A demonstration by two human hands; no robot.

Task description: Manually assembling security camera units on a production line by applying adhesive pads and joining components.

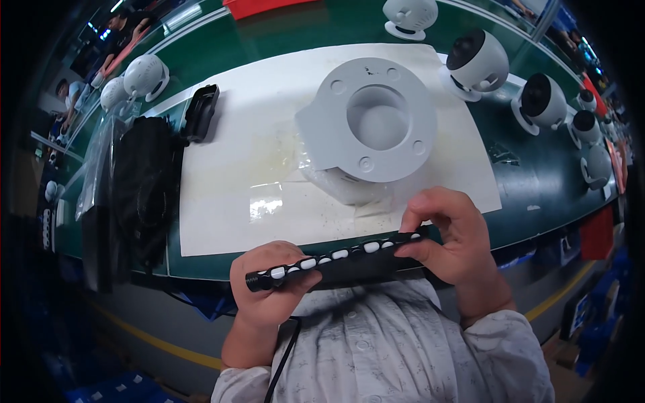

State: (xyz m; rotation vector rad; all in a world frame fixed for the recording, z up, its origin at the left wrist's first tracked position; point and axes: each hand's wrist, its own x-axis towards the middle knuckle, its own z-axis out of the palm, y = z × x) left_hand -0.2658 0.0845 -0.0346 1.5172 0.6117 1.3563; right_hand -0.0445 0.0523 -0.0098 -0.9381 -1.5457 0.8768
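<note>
Green tabletop (564, 176) stretches out ahead of us, part of it under a white sheet (225, 225). As we judge it, the work is only partway along: the black strip (356, 251) with white ovals is already lifted, but not yet set down or joined to anything we can see. Our left grip (262, 299) is folded around it near one end, its thumb on the near side; our right grip (457, 242) is a narrow pinch of thumb and forefinger at the other. Thus the strip slants between both grips, apart from the pale round housing (329, 127) ahead of them.
</note>
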